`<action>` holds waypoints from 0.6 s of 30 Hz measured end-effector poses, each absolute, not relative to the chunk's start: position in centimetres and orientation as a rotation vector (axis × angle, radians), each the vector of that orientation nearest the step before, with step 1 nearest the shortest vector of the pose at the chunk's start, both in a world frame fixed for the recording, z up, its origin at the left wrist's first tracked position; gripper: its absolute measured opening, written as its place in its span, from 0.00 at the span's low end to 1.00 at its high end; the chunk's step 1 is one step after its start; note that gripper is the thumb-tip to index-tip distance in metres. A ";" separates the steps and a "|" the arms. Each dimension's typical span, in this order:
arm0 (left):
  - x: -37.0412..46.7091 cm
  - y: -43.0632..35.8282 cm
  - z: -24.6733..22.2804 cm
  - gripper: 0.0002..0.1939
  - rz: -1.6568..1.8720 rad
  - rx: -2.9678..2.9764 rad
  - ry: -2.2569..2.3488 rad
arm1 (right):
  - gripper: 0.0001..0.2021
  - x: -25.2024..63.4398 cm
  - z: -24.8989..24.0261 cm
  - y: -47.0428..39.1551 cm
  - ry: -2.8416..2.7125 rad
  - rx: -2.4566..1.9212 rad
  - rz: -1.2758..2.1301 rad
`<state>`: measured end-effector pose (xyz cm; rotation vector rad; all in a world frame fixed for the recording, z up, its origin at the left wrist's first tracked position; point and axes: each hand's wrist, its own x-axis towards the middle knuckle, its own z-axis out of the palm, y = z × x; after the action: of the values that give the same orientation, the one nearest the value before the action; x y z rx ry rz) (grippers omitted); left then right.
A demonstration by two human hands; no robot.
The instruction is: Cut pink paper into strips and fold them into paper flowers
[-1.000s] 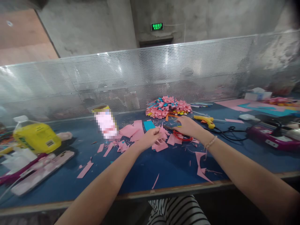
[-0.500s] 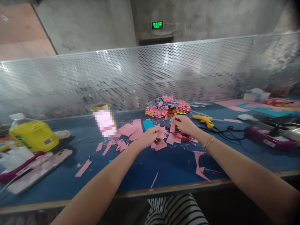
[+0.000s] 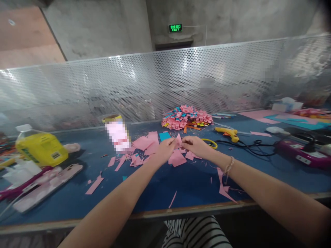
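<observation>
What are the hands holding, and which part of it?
A small pink paper piece: the left hand grips its left side, and the right hand seems to pinch its right edge.

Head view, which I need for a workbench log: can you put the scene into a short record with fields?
Left hand: fingers pinch a small pink paper piece
Right hand: fingers at the same piece; grip unclear
Surface: blue tabletop, strewn with pink scraps
Behind hands: pink and blue paper cluster
Right side: yellow glue gun, purple power strip
Left side: yellow bottle, pink phone case
Background: perforated metal screen, lit exit sign
</observation>
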<state>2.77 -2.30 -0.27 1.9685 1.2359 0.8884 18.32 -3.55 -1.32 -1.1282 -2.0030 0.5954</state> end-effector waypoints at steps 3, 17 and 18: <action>2.9 -2.6 -0.1 0.11 0.956 2.131 1.251 | 0.10 18.5 -1.1 -3.5 -1.945 -1.127 0.635; 3.1 -2.8 -0.6 0.17 0.986 1.771 0.717 | 0.10 18.9 -0.2 -4.0 -1.796 -0.959 0.771; 3.0 -2.9 -0.5 0.17 0.958 1.721 0.700 | 0.10 18.9 -0.1 -4.0 -1.800 -0.931 0.782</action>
<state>3.01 -2.85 -0.47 1.7208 0.7005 0.9579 18.87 -4.02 -0.12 -0.9310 -1.7996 0.7818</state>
